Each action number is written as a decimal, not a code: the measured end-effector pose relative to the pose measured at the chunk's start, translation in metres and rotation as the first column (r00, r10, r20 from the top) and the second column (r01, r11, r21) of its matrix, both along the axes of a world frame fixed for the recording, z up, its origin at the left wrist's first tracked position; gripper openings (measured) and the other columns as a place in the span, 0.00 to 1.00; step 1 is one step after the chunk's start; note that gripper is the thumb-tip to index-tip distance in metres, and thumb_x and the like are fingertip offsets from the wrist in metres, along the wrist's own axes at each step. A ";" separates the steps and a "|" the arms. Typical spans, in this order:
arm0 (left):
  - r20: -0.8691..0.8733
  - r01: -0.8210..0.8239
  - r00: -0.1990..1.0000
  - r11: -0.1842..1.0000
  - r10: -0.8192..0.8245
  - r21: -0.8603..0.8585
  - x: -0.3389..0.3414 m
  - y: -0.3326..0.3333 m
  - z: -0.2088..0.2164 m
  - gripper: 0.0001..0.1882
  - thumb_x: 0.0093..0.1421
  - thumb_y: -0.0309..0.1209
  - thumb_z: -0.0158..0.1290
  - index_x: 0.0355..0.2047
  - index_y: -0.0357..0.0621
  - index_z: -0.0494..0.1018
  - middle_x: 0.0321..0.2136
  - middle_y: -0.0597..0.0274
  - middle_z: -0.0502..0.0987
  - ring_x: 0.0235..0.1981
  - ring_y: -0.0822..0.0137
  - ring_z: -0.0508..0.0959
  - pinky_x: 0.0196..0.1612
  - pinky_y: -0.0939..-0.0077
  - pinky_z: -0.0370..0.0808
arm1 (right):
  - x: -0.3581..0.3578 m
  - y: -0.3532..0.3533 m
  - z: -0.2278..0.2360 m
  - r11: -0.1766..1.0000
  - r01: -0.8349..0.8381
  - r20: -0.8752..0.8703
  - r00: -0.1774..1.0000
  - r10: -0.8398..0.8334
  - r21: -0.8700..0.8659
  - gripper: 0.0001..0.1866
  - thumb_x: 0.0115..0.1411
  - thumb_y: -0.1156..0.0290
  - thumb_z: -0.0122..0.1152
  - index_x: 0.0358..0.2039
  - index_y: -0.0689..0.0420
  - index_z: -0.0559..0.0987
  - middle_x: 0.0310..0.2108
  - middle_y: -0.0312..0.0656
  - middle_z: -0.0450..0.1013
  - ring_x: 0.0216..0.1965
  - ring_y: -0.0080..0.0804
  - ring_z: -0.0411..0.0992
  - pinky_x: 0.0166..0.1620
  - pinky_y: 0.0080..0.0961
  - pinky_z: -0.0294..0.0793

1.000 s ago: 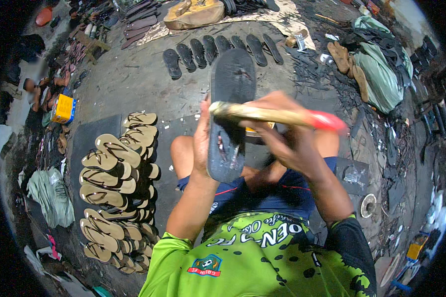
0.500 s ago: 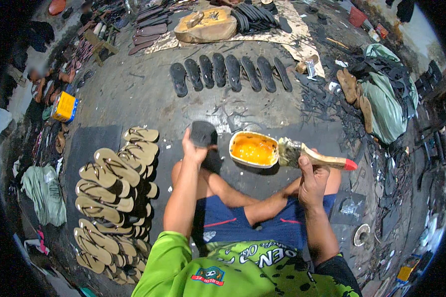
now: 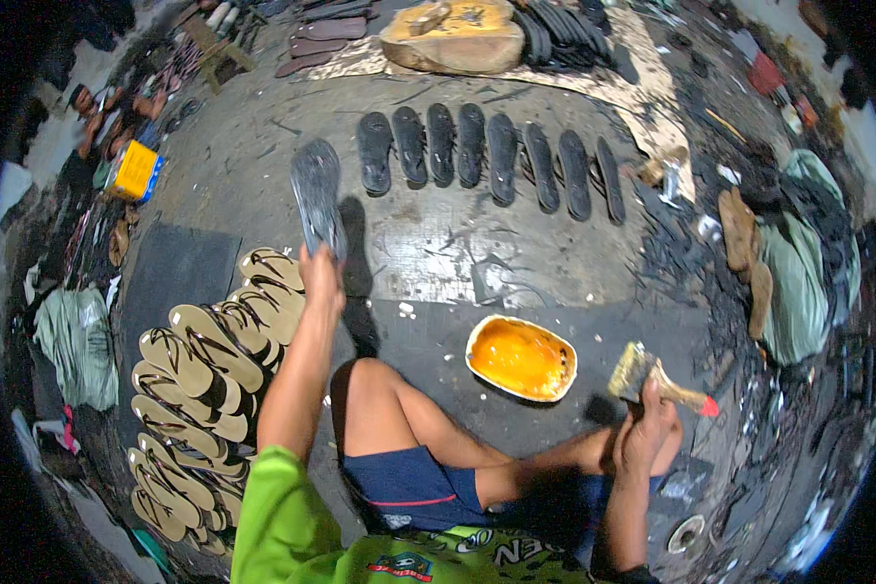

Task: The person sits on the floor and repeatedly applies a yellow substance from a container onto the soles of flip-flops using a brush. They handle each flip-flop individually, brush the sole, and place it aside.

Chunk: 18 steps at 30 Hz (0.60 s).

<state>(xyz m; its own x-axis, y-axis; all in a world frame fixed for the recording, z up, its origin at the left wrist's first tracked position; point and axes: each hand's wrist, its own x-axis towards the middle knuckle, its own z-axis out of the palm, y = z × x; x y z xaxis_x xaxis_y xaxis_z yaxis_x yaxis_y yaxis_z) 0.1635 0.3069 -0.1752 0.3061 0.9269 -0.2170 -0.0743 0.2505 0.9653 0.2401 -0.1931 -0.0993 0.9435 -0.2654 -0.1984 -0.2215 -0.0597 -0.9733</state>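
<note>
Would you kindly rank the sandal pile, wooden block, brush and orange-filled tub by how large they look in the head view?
1. Sandal pile
2. Wooden block
3. Orange-filled tub
4. Brush, its handle partly covered by fingers

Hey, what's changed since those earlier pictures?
Your left hand has carried the dark sole forward and left; your right hand has drawn the brush rightward, away from the tub. Nothing was let go. The row of dark soles stayed put.

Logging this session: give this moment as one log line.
left hand: holds dark sole | right hand: holds brush | nearby: orange-filled container
</note>
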 end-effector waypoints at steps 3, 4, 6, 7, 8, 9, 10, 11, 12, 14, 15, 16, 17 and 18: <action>-0.063 -0.127 0.988 0.974 0.141 0.185 0.036 0.116 -0.043 0.23 0.58 0.30 0.50 0.54 0.39 0.66 0.39 0.57 0.75 0.38 0.63 0.75 0.40 0.67 0.73 | 0.011 0.016 0.010 0.996 -0.033 0.028 0.999 0.031 0.086 0.17 0.61 0.57 0.62 0.29 0.59 0.73 0.27 0.32 0.66 0.28 0.19 0.63 0.31 0.18 0.64; -0.084 -0.159 0.981 0.969 0.177 0.191 0.049 0.138 -0.048 0.24 0.57 0.30 0.50 0.55 0.37 0.66 0.41 0.55 0.75 0.38 0.62 0.75 0.40 0.67 0.73 | 0.012 0.007 0.004 0.998 -0.042 -0.028 0.999 0.041 -0.036 0.21 0.61 0.53 0.62 0.28 0.60 0.73 0.25 0.31 0.65 0.27 0.19 0.62 0.31 0.18 0.63; -0.167 -0.158 0.968 0.971 0.188 0.177 0.085 0.151 -0.056 0.27 0.57 0.30 0.51 0.57 0.38 0.64 0.42 0.54 0.76 0.38 0.61 0.76 0.40 0.67 0.74 | 0.013 0.004 0.011 0.966 -0.091 -0.133 0.989 0.059 -0.243 0.23 0.60 0.50 0.61 0.27 0.60 0.73 0.24 0.32 0.65 0.26 0.19 0.61 0.30 0.18 0.63; -0.205 -0.152 0.961 0.974 0.185 0.166 0.101 0.156 -0.060 0.28 0.57 0.30 0.51 0.59 0.38 0.63 0.43 0.54 0.76 0.38 0.60 0.76 0.41 0.67 0.74 | 0.013 -0.009 -0.004 0.936 -0.077 -0.058 0.996 0.061 -0.344 0.23 0.60 0.50 0.61 0.28 0.60 0.73 0.24 0.32 0.64 0.25 0.19 0.61 0.30 0.18 0.64; -0.224 -0.119 0.964 0.985 0.144 0.122 0.110 0.164 -0.070 0.29 0.58 0.30 0.51 0.60 0.39 0.62 0.44 0.53 0.75 0.39 0.60 0.76 0.41 0.67 0.74 | 0.012 -0.014 -0.009 0.930 -0.082 -0.054 0.996 0.067 -0.359 0.23 0.60 0.50 0.61 0.29 0.60 0.73 0.24 0.33 0.65 0.25 0.20 0.62 0.29 0.19 0.65; -0.243 -0.096 0.964 0.992 0.112 0.078 0.113 0.173 -0.087 0.30 0.58 0.30 0.51 0.61 0.39 0.61 0.46 0.52 0.75 0.41 0.60 0.77 0.42 0.66 0.74 | 0.013 -0.018 -0.013 0.923 -0.094 -0.051 0.995 0.081 -0.373 0.23 0.60 0.49 0.61 0.30 0.60 0.73 0.24 0.33 0.65 0.25 0.20 0.63 0.28 0.20 0.65; -0.263 -0.071 0.962 0.997 0.076 0.030 0.115 0.179 -0.100 0.31 0.58 0.31 0.51 0.62 0.40 0.60 0.48 0.52 0.75 0.42 0.60 0.77 0.42 0.66 0.74 | 0.012 -0.022 -0.018 0.916 -0.101 -0.048 0.995 0.090 -0.389 0.23 0.60 0.49 0.61 0.31 0.60 0.73 0.24 0.33 0.65 0.25 0.20 0.63 0.28 0.21 0.66; -0.250 -0.009 0.968 1.000 0.013 0.016 0.125 0.168 -0.096 0.33 0.59 0.32 0.51 0.63 0.39 0.57 0.50 0.51 0.74 0.45 0.59 0.76 0.45 0.66 0.74 | 0.008 -0.020 -0.021 0.935 -0.098 -0.016 0.995 0.098 -0.341 0.23 0.60 0.49 0.61 0.31 0.60 0.73 0.24 0.33 0.65 0.25 0.21 0.64 0.27 0.22 0.67; -0.296 0.023 0.955 0.999 -0.036 -0.047 0.134 0.154 -0.093 0.34 0.58 0.35 0.52 0.63 0.36 0.57 0.51 0.50 0.73 0.51 0.58 0.74 0.52 0.62 0.71 | 0.002 -0.019 -0.020 0.969 -0.097 -0.055 0.995 0.086 -0.229 0.22 0.60 0.51 0.61 0.34 0.60 0.74 0.26 0.34 0.67 0.26 0.21 0.66 0.28 0.22 0.68; -0.452 -0.066 0.864 0.941 0.221 0.332 0.102 0.174 -0.129 0.35 0.57 0.38 0.53 0.62 0.33 0.58 0.52 0.49 0.73 0.55 0.54 0.71 0.58 0.59 0.65 | 0.009 0.000 0.003 0.897 -0.305 -0.179 0.949 0.258 -0.320 0.20 0.61 0.55 0.60 0.40 0.61 0.75 0.31 0.35 0.70 0.29 0.22 0.68 0.32 0.23 0.71; -0.449 -0.090 0.833 0.879 0.324 0.468 0.091 0.174 -0.133 0.35 0.57 0.40 0.54 0.61 0.33 0.60 0.53 0.48 0.72 0.56 0.52 0.69 0.60 0.58 0.62 | 0.013 0.015 0.014 0.745 -0.441 -0.272 0.897 0.349 -0.500 0.20 0.61 0.57 0.60 0.43 0.62 0.75 0.33 0.36 0.71 0.31 0.24 0.69 0.35 0.24 0.72; -0.428 -0.088 0.806 0.797 0.410 0.598 0.083 0.171 -0.131 0.34 0.58 0.42 0.54 0.59 0.33 0.62 0.53 0.47 0.71 0.57 0.50 0.68 0.61 0.57 0.59 | 0.008 0.037 0.012 0.796 -0.483 -0.199 0.876 0.440 -0.366 0.19 0.61 0.61 0.59 0.46 0.63 0.74 0.39 0.39 0.71 0.38 0.28 0.70 0.44 0.25 0.69; -0.458 -0.057 0.717 0.700 0.525 0.712 0.068 0.160 -0.126 0.33 0.57 0.46 0.56 0.57 0.37 0.65 0.53 0.48 0.70 0.57 0.47 0.66 0.62 0.54 0.56 | 0.005 0.061 0.010 0.820 -0.530 -0.125 0.848 0.515 -0.216 0.20 0.62 0.65 0.58 0.50 0.65 0.73 0.45 0.42 0.71 0.45 0.31 0.70 0.52 0.27 0.67; -0.507 -0.063 0.609 0.675 0.610 0.735 0.049 0.143 -0.114 0.33 0.57 0.47 0.56 0.56 0.39 0.66 0.53 0.49 0.70 0.58 0.47 0.64 0.62 0.50 0.54 | 0.006 0.070 -0.003 0.733 -0.579 -0.136 0.809 0.572 -0.357 0.19 0.62 0.68 0.58 0.50 0.66 0.71 0.51 0.46 0.67 0.54 0.35 0.64 0.60 0.31 0.60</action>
<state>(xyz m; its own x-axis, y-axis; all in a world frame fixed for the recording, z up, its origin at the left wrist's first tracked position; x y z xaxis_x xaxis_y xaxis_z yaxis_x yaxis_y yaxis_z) 0.2123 0.4502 -0.2894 -0.0438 0.9023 0.4290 0.7017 -0.2778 0.6560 0.2462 -0.1232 -0.1023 0.9374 0.2723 -0.2172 -0.0432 -0.5279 -0.8482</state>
